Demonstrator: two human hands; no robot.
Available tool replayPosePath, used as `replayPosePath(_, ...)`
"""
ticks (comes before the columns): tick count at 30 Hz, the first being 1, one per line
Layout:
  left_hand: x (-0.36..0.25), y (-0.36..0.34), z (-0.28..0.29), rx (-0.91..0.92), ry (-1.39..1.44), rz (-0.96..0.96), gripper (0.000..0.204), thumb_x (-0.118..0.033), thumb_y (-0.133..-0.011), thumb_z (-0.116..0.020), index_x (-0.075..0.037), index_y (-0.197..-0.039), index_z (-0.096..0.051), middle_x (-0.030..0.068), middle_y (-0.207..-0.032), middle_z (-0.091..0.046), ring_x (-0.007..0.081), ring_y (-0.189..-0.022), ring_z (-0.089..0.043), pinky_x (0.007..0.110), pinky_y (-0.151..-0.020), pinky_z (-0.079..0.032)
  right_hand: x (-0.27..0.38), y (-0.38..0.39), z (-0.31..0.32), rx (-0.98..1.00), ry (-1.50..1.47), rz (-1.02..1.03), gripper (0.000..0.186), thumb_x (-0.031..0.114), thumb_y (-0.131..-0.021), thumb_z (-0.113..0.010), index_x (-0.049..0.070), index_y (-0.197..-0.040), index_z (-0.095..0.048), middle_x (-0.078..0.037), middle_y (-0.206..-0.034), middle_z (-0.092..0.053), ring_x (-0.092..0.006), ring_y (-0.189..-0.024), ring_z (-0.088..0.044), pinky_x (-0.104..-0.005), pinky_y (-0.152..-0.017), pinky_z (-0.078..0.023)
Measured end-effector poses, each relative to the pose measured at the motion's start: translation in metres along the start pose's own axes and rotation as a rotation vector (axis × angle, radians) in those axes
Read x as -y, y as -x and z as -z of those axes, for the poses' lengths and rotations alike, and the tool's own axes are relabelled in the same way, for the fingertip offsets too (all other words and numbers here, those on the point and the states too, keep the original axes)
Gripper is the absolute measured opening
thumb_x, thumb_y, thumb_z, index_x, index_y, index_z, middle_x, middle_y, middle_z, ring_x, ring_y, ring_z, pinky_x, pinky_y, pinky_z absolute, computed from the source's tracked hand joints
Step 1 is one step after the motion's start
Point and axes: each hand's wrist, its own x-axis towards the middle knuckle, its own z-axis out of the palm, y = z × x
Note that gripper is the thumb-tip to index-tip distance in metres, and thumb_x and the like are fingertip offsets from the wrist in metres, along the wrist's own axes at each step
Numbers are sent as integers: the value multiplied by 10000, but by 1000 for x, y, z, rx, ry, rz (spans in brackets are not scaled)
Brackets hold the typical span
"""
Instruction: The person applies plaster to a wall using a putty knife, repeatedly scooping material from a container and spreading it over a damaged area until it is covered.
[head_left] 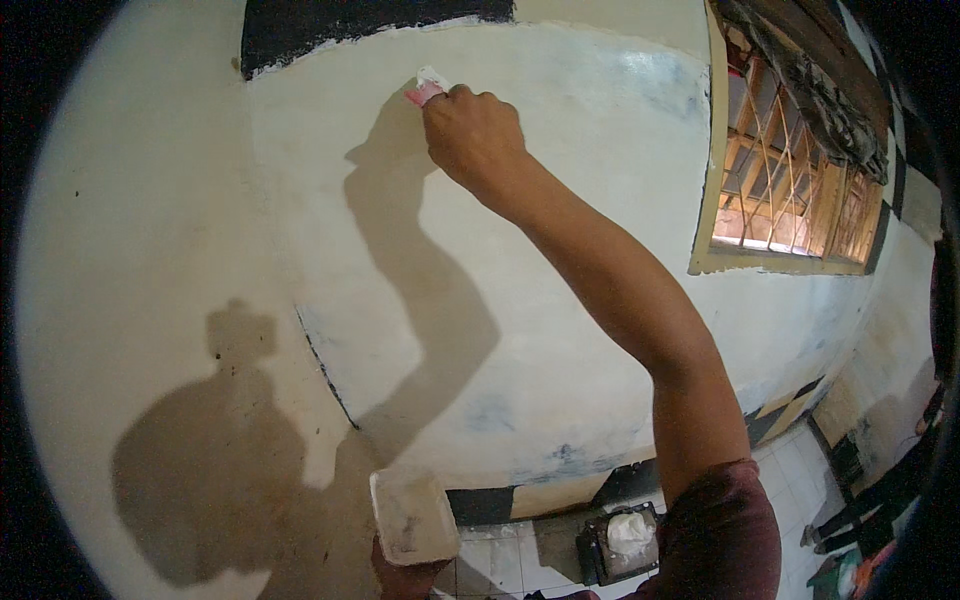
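Observation:
My right hand [470, 135] grips a small pink tool [423, 93] with a white-coated tip, against the upper part of the painted wall [570, 350], just below a rough-edged black band [370, 25]. My arm casts a shadow across the wall. At the bottom, my left hand [400, 572] is closed on a rectangular plastic container [412, 515], pale and smeared inside; most of that hand is hidden under it.
A barred window [770, 200] with dark draped cloth is at upper right. Below are a tiled floor [488, 560] and a dark stand [592, 560] bearing white material [630, 530]. At the far right are another person's dark-clothed legs [880, 490] and a green container [835, 580].

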Motion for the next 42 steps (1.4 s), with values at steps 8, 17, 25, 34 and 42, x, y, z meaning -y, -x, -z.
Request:
replayPosePath(8, 12, -10, -9, 62, -8, 71, 545, -315, -842, -601, -105, -1312, -423, 101, -1229, -552, 270, -1093, -570, 452, -924, -492, -168, 34, 27, -510, 393, 213, 184, 50, -748, -602, 145, -895, -659, -49, -883, -563, -232, -822, -572, -362, -670, -508)
replayPosePath(17, 21, -13, -17, 65, -15, 102, 553, -292, -833, -614, -104, -1315, -420, 102, -1235, -550, 274, -1102, -565, 462, -927, -487, -275, 53, 28, -481, 562, 231, 359, 41, -757, -586, 159, -1096, -609, -54, -1065, -592, -254, -1053, -577, -351, -824, -543)
replayPosePath(25, 33, -15, -24, 85, 106, 170, 555, -371, -856, -543, -113, -1329, -407, 111, -1248, -532, 305, -1111, -549, 513, -912, -475, -284, 103, 5, -272, 713, 213, 435, 129, -802, -566, 59, -1226, -500, -142, -1173, -550, -301, -1092, -564, -323, -870, -530)
replayPosePath(34, 58, -19, -35, 113, 400, 324, 576, -459, -882, -463, -123, -1345, -392, 122, -1262, -513, 338, -1121, -530, 570, -896, -461, -336, 80, 20, -330, 825, 204, 433, 69, -816, -546, 11, -1240, -477, -162, -1093, -586, -286, -1005, -614, -337, -733, -568)
replayPosePath(42, 66, -20, -37, 39, 410, 342, 602, -506, -880, -451, -140, -1353, -384, 128, -1273, -501, 343, -1108, -539, 580, -879, -468, -305, 99, 36, -423, 771, 86, 402, 149, -822, -562, -59, -1161, -512, -215, -1050, -587, -313, -914, -638, -345, -726, -565)
